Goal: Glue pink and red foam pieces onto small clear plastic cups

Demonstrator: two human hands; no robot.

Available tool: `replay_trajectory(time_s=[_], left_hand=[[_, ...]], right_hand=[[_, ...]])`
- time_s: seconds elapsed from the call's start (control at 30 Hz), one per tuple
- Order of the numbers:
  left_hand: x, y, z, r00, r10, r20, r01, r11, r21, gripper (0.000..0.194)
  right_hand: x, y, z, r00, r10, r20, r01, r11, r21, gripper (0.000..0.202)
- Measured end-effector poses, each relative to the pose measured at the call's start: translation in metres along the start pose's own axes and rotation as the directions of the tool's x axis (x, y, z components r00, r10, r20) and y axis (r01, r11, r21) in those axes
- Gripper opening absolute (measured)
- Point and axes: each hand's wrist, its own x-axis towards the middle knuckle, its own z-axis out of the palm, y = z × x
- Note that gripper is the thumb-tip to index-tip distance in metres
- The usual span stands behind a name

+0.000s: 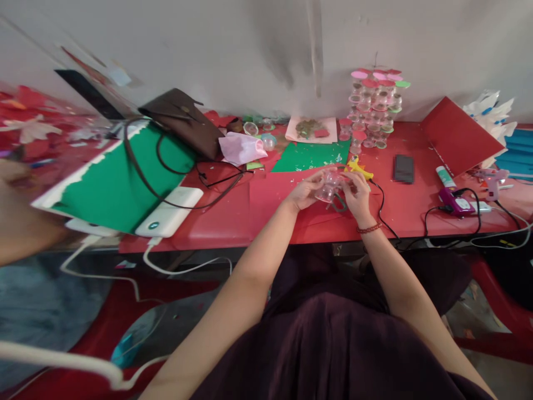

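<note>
Both hands meet over the red table near its front edge. My left hand [307,191] has its fingers wrapped round the left side of a small clear plastic cup piece [327,189] with a pinkish top. On the other side, my right hand [356,191], with a beaded bracelet on the wrist, pinches the piece's upper right edge. Green-handled scissors [338,204] lie just under the piece, partly hidden. Right behind my right hand is a yellow glue gun [358,167] with a black cord.
Stacked clear cups with coloured discs [376,108] stand at the back. A brown bag [183,122], green board [120,178] and white power bank [170,212] are at left. Right are a black box [403,169], glue stick [445,176] and purple socket [457,204]. Another person's arm [29,216] is far left.
</note>
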Motion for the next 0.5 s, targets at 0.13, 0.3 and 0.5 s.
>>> replay_trajectory(time_s=[0.13,0.3,0.5], left_hand=[[0.0035,-0.0024,0.0001,0.999,-0.023,-0.036,0.023,1.0,-0.004,0.038],[0.0028,-0.0011,0.0005,0.998,-0.038,-0.047,0.039,0.999,0.017,0.048],[0.0,0.0003,-0.0013,0.998,-0.055,-0.015,0.056,0.995,0.082,0.047]], right_hand=[[0.0006,0.0021,-0.0005,0.999,-0.011,-0.03,0.011,1.0,-0.001,0.013],[0.0011,0.0017,0.0006,0.992,-0.09,-0.088,0.09,0.996,0.0,0.009],[0.0031,-0.0006,0.0004,1.0,-0.007,0.021,0.004,0.994,0.107,0.018]])
